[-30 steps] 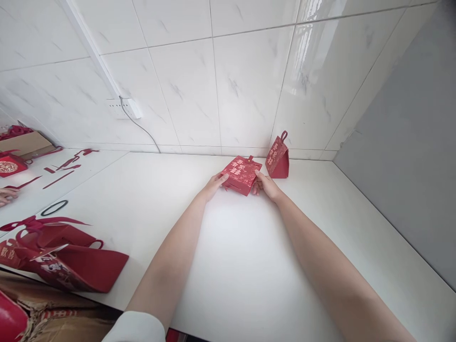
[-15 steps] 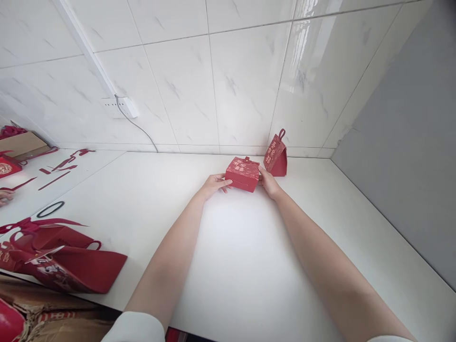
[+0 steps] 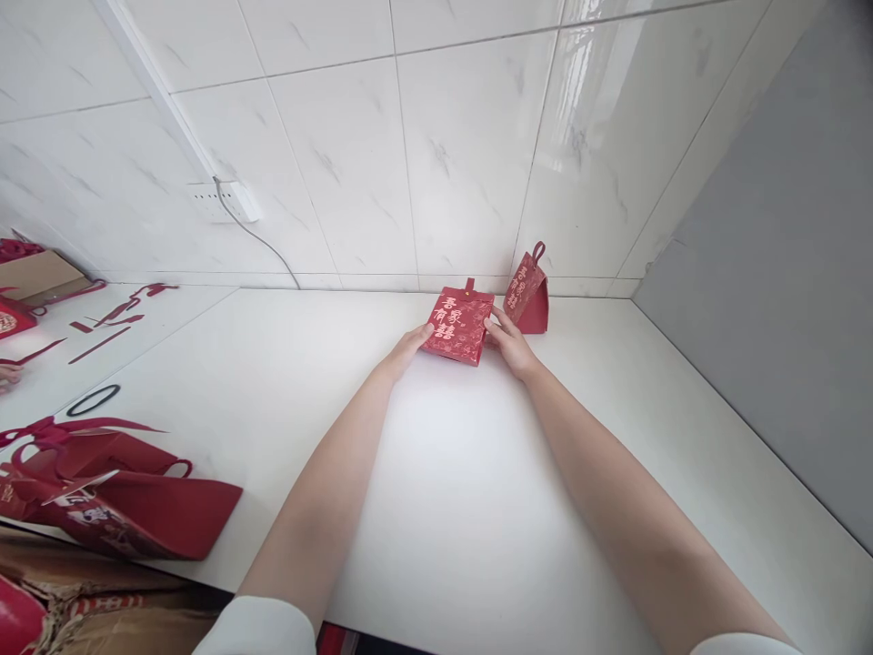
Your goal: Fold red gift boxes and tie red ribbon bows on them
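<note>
A red gift box with pale lettering and a strap at its top stands near the back of the white table, its printed face turned toward me. My left hand grips its left side, thumb on the front edge and the other fingers hidden behind. On the right side, my right hand holds the box with the thumb at the front edge. Just beyond my right hand, a second red gift box with a loop handle stands by the wall.
Several red gift boxes with ribbons lie at the left front, above a torn cardboard box. A black ring and red ribbon pieces lie at left. Another person's hand shows at the left edge. A grey panel bounds the right.
The box between my hands has tipped upright: its red underside faced me before, and now its lettered front does. My hands have stayed on its sides.
</note>
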